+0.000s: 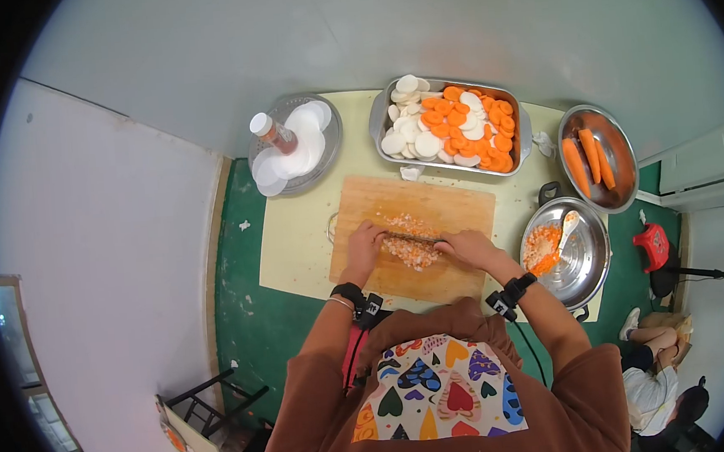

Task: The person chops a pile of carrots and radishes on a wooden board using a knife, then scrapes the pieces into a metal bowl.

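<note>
A knife [414, 237] lies edge-down across a pile of finely chopped orange and white bits [415, 258] on the wooden cutting board [352, 206]. My right hand [469, 248] is wrapped round its handle, which is mostly hidden by the fingers. At the other end of the blade, my left hand [367, 244] has its fingers closed on the tip. Chopped bits show on both sides of the blade.
Behind the board stands a metal tray [379, 128] of sliced carrot and white rounds. A plate [335, 144] with white discs and a bottle [275, 133] is at left. On the right are a bowl of carrots [574, 159] and a pan [591, 264] with a spoon. Another person [652, 390] sits lower right.
</note>
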The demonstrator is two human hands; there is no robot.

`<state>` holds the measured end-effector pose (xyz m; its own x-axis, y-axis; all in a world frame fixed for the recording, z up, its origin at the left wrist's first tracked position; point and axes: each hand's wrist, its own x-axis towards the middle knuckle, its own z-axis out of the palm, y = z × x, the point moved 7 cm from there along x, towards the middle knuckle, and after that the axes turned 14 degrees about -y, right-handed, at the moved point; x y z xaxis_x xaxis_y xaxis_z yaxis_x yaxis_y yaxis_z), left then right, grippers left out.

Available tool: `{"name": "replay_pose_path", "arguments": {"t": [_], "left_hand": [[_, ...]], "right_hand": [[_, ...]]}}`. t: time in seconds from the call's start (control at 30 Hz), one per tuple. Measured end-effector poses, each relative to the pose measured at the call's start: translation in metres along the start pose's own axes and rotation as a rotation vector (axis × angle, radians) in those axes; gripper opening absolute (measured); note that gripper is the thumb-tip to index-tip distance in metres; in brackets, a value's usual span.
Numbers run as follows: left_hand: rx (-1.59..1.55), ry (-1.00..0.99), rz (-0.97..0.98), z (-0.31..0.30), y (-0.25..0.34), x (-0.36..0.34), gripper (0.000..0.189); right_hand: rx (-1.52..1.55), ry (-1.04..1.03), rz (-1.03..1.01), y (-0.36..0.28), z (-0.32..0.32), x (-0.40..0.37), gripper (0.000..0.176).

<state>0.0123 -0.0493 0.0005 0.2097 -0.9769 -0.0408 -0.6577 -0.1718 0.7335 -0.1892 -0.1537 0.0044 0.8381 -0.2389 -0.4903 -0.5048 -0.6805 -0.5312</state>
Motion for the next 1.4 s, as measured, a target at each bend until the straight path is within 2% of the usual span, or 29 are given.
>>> {"name": "replay_pose_path", "arguments": {"t": [0.07, 0.3, 0.4, 0.47, 0.57, 0.67, 0.77, 0.93, 1.0, 1.07, 1.27, 1.4], "left_hand": [[0.082, 0.007, -0.011, 0.000, 0.009, 0.007, 0.013], [0.030, -0.023, -0.001, 0.002, -0.001, 0.007, 0.013], [0.062, -0.006, 0.020, -0.001, 0.005, 0.009, 0.014], [-0.063, -0.082, 0.042, -0.002, -0.005, 0.015, 0.014], [0.027, -0.164, 0.046, -0.005, -0.004, 0.016, 0.014], [0.054, -0.130, 0.042, -0.003, 0.000, 0.017, 0.015], [-0.032, -0.118, 0.017, -0.006, -0.007, 0.012, 0.014], [0.011, -0.090, 0.014, -0.004, -0.005, 0.016, 0.012], [0.053, -0.110, -0.009, -0.001, -0.005, 0.010, 0.012], [-0.005, -0.078, 0.029, -0.011, 0.008, 0.003, 0.013], [0.035, -0.178, 0.004, 0.001, 0.010, -0.053, 0.017], [-0.047, -0.121, 0.007, 0.017, -0.001, -0.058, 0.014]], "right_hand": [[0.094, -0.035, 0.028, 0.010, 0.005, -0.002, 0.047], [0.006, -0.048, 0.084, -0.001, 0.008, -0.006, 0.043], [0.091, -0.039, 0.055, -0.001, 0.020, -0.006, 0.044], [0.110, -0.045, 0.111, -0.018, 0.018, -0.009, 0.045], [0.192, -0.005, 0.088, -0.019, 0.038, -0.010, 0.046], [0.211, -0.004, 0.064, -0.009, 0.042, -0.007, 0.047], [0.142, -0.035, 0.109, -0.034, 0.018, -0.017, 0.046], [0.159, -0.021, 0.049, -0.005, 0.031, -0.003, 0.045], [0.144, -0.023, 0.007, -0.009, 0.026, -0.009, 0.045], [0.085, -0.072, 0.049, -0.028, 0.004, -0.027, 0.044], [0.110, -0.136, -0.019, -0.044, 0.033, -0.051, 0.043], [0.087, -0.146, -0.056, -0.029, 0.054, -0.038, 0.044]]}}
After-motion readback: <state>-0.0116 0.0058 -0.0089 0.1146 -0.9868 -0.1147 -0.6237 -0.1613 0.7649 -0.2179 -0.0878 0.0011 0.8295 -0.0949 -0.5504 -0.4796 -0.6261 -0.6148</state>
